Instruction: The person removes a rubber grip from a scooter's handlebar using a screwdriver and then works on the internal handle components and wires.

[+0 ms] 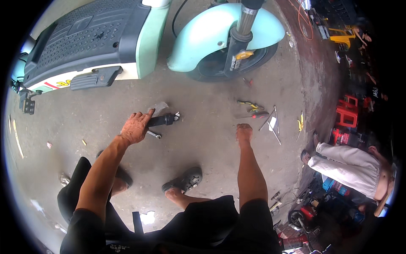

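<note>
The left hand is closed around the near end of a black cylindrical part, its fingers lying over the top. The rest of the part sticks out to the right of that hand, toward the right hand but well apart from it, and ends in a pale metal fitting. Just below the part, beside the left hand, lies a wrench; just beyond the part is a clear plastic scrap.

The right hand hovers low with its fingers curled in — whether anything is inside them, I cannot tell. Just beyond it on the concrete floor are a red-handled screwdriver and yellow-and-black pliers. To its right are some thin metal rods and a white scrap, with a yellow-handled tool further right. Farther out beyond both hands stands a mint-green scooter, its front wheel ahead of the gap between them.
</note>
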Demonstrator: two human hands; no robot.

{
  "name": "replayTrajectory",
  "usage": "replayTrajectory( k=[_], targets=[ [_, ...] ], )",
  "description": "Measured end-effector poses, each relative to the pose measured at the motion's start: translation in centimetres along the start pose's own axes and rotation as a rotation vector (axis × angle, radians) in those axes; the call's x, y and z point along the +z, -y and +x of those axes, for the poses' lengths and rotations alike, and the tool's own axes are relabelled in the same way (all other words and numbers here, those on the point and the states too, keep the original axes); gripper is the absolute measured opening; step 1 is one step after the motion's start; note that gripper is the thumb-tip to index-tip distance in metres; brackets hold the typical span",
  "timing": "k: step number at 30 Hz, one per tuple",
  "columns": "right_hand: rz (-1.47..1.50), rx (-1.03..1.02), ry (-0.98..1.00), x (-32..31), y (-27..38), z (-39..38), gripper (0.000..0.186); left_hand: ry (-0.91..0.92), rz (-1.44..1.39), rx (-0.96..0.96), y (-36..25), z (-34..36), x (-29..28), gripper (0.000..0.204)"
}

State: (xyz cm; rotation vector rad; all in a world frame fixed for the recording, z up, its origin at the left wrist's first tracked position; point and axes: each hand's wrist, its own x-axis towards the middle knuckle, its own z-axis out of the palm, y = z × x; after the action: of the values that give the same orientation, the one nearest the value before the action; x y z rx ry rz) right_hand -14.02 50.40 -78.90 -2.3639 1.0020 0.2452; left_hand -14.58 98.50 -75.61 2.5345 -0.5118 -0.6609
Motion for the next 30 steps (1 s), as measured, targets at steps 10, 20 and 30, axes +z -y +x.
replayTrajectory(
  k=[10,20,30],
  targets=[
    [-0.562,-0.529,-0.290,3.1,11.4,12.6,0.044,-0.093,0.107,-0.007,2.4,2.5,5.3,0.064],
    [-0.652,-0.520,0.049,5.6,11.5,11.3,0.036,-0.576,-0.045,0.163,-4.3,1.5,2.9,0.042],
    [-0.251,-0.534,0.107,6.6,16.7,4.6,0.026,-0.397,-0.231,0.150,-5.7,5.7,-1.2,0.041]
  ],
)
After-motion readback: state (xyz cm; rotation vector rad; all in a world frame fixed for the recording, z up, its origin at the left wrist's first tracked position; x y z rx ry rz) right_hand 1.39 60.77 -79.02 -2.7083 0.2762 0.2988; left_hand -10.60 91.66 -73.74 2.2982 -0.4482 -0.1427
